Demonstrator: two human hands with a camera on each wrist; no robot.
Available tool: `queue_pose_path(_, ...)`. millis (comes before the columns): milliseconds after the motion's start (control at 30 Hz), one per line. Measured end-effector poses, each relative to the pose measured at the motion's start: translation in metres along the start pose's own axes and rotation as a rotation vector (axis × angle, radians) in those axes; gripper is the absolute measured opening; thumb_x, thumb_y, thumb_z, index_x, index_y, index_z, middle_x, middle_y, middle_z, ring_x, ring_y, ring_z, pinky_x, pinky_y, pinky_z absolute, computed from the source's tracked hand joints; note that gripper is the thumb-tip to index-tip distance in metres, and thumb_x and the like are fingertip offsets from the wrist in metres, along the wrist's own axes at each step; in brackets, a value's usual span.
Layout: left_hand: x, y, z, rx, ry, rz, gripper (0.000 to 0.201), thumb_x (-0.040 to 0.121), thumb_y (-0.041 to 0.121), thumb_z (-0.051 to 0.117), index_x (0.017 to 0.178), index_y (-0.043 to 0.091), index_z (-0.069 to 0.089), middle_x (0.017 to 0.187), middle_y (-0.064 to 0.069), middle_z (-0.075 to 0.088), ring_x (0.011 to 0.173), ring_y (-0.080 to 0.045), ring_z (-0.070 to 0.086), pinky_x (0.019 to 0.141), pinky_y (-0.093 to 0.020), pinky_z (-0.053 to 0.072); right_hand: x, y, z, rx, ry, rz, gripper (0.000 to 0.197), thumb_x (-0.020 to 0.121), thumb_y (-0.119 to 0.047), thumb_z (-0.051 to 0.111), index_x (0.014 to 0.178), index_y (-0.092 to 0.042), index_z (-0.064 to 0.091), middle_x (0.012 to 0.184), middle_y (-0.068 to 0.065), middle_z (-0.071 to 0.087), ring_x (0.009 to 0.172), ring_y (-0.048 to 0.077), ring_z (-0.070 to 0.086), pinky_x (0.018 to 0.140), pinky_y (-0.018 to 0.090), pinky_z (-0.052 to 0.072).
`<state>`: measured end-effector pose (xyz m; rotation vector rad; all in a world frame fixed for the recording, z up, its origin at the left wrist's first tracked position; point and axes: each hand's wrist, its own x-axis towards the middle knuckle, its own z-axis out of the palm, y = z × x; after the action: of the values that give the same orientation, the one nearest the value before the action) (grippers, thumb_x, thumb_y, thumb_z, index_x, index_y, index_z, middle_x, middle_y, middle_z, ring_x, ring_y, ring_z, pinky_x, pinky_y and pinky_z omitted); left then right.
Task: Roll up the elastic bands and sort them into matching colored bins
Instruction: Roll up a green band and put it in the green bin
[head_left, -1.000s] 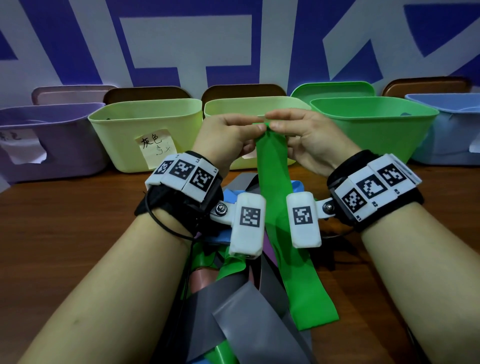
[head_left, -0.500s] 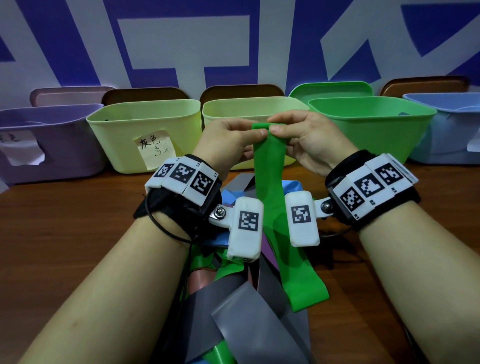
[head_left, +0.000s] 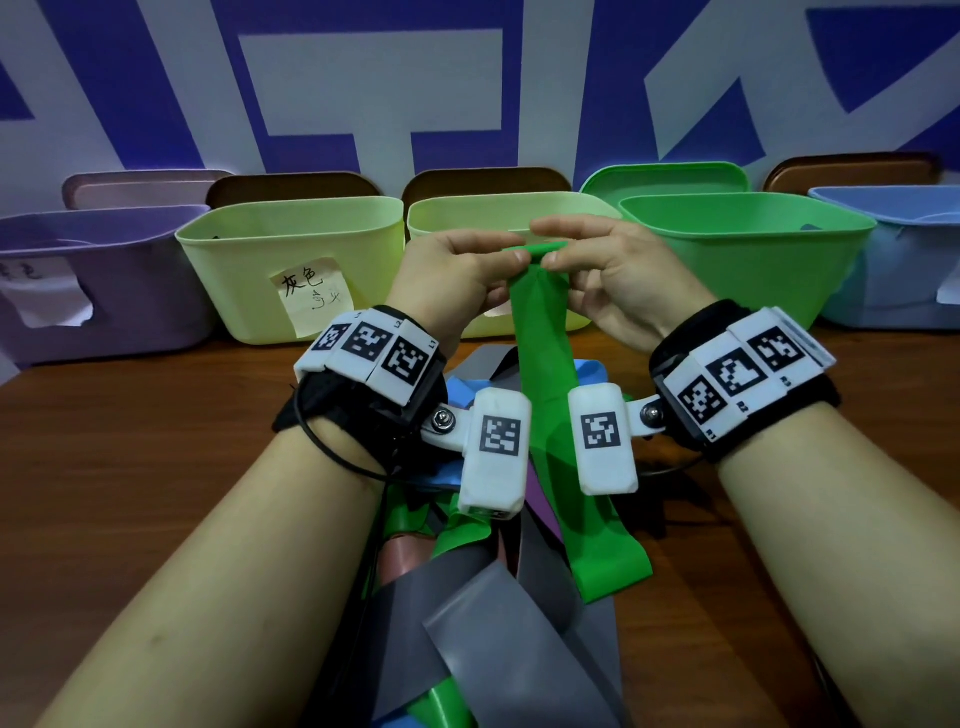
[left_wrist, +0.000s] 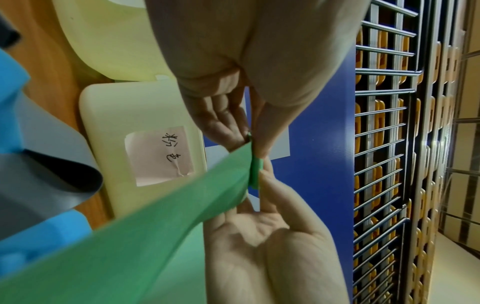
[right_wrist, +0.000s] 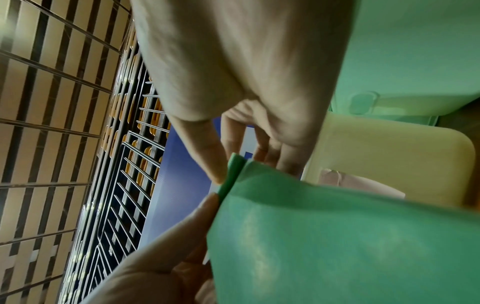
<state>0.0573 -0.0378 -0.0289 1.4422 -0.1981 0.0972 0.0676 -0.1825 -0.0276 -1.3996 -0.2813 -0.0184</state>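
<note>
A green elastic band (head_left: 545, 364) hangs from both hands, its top end wound into a small roll (head_left: 535, 253). My left hand (head_left: 462, 270) pinches the roll's left end and my right hand (head_left: 597, 265) pinches its right end, both raised in front of the bins. The band's tail (head_left: 608, 561) lies on a pile of grey, blue and green bands (head_left: 498, 623) on the table. In the left wrist view the roll (left_wrist: 255, 170) sits between thumb and fingertips. The right wrist view shows the band (right_wrist: 337, 236) filling the lower right. The green bin (head_left: 748, 249) stands at the right rear.
A row of bins lines the back: purple (head_left: 98, 280) at left, two pale yellow ones (head_left: 291, 270) (head_left: 498, 213) with paper labels, green, then light blue (head_left: 904, 260). Lids lean behind them against the wall. The wooden table (head_left: 130, 441) lies bare on both sides of the pile.
The roll at the band's top has grown, and the band's tail has been drawn up and back across the pile. Both hands stay at about the same spot.
</note>
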Motion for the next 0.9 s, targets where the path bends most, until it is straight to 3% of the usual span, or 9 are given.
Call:
queue_pose_path(67, 0.0009, -0.0004, -0.0005, 0.005, 0.007, 0.011, 0.015, 0.086, -0.006, 0.062, 0.085, 0.008, 0.067, 0.076, -0.009, 0.066, 0.066, -0.015, 0.061, 0.059, -0.015, 0.05, 0.0, 0.0014, -0.001, -0.012, -0.027, 0.035, 0.022, 0.091, -0.003, 0.053, 0.11, -0.011, 0.062, 0.098, 0.012, 0.065, 0.082, 0.021, 0.064, 0.075, 0.031, 0.052)
queue_pose_path(133, 0.0004, -0.0009, -0.0006, 0.014, 0.007, 0.027, 0.018, 0.085, -0.008, 0.062, 0.085, 0.009, 0.067, 0.078, -0.007, 0.065, 0.067, -0.013, 0.063, 0.059, -0.016, 0.05, -0.0005, 0.0037, -0.0001, -0.066, -0.039, 0.044, 0.018, 0.094, -0.014, 0.055, 0.11, -0.01, 0.063, 0.094, 0.009, 0.067, 0.079, 0.02, 0.065, 0.071, 0.029, 0.053)
queue_pose_path(300, -0.0023, 0.0001, 0.0008, 0.004, -0.025, 0.004, 0.016, 0.084, -0.004, 0.065, 0.09, 0.01, 0.065, 0.09, -0.011, 0.065, 0.073, -0.017, 0.066, 0.064, -0.02, 0.053, 0.0014, 0.0041, 0.0011, -0.092, 0.006, -0.024, 0.014, 0.09, 0.0, 0.057, 0.082, -0.009, 0.064, 0.069, 0.005, 0.067, 0.061, 0.016, 0.065, 0.063, 0.029, 0.055)
queue_pose_path(367, -0.0045, 0.0022, 0.0019, -0.025, -0.038, -0.042, 0.003, 0.088, 0.007, 0.065, 0.088, 0.01, 0.065, 0.074, -0.005, 0.066, 0.061, -0.014, 0.063, 0.057, -0.019, 0.052, 0.0019, 0.0028, 0.0004, -0.04, 0.004, -0.044, 0.016, 0.089, 0.006, 0.055, 0.082, -0.007, 0.062, 0.065, 0.003, 0.067, 0.059, 0.014, 0.065, 0.06, 0.027, 0.057)
queue_pose_path(433, -0.0043, 0.0017, 0.002, -0.007, -0.031, -0.041, 0.01, 0.092, 0.015, 0.062, 0.086, 0.009, 0.065, 0.066, -0.004, 0.061, 0.054, -0.012, 0.057, 0.053, -0.017, 0.05, 0.0014, 0.0022, 0.0003, -0.03, 0.005, -0.049, 0.018, 0.089, 0.009, 0.053, 0.083, -0.006, 0.061, 0.065, 0.001, 0.067, 0.06, 0.012, 0.066, 0.059, 0.024, 0.056)
queue_pose_path(567, -0.0034, 0.0011, 0.0004, -0.017, -0.001, -0.002, 0.011, 0.093, 0.004, 0.058, 0.084, 0.006, 0.065, 0.056, 0.001, 0.064, 0.047, -0.006, 0.058, 0.05, -0.014, 0.047, -0.0012, -0.0003, 0.0007, -0.017, -0.017, -0.045, 0.019, 0.088, 0.009, 0.054, 0.092, -0.008, 0.062, 0.078, 0.005, 0.066, 0.07, 0.015, 0.066, 0.066, 0.024, 0.056)
queue_pose_path(667, -0.0016, 0.002, -0.0011, -0.019, 0.013, 0.001, 0.011, 0.09, -0.002, 0.06, 0.085, 0.007, 0.065, 0.07, -0.006, 0.065, 0.06, -0.012, 0.059, 0.057, -0.015, 0.05, -0.0008, -0.0005, 0.0001, -0.032, -0.021, -0.006, 0.017, 0.093, -0.01, 0.057, 0.108, -0.015, 0.061, 0.088, 0.004, 0.067, 0.079, 0.017, 0.065, 0.071, 0.028, 0.053)
queue_pose_path(733, -0.0004, 0.0012, -0.0016, -0.002, 0.016, 0.008, 0.015, 0.088, -0.005, 0.06, 0.087, 0.008, 0.066, 0.077, -0.007, 0.065, 0.067, -0.013, 0.061, 0.063, -0.017, 0.051, -0.0003, 0.0015, 0.0007, -0.078, -0.005, 0.013, 0.011, 0.094, -0.02, 0.057, 0.102, -0.016, 0.063, 0.084, 0.003, 0.068, 0.074, 0.016, 0.065, 0.064, 0.025, 0.054)
queue_pose_path(900, -0.0029, 0.0025, 0.0009, -0.025, 0.009, -0.007, 0.012, 0.086, -0.003, 0.062, 0.09, 0.008, 0.065, 0.078, -0.007, 0.066, 0.067, -0.015, 0.065, 0.064, -0.019, 0.054, 0.0015, 0.0043, 0.0001, -0.098, 0.036, -0.02, 0.012, 0.093, -0.006, 0.056, 0.084, -0.01, 0.062, 0.067, 0.001, 0.066, 0.058, 0.011, 0.063, 0.055, 0.023, 0.052)
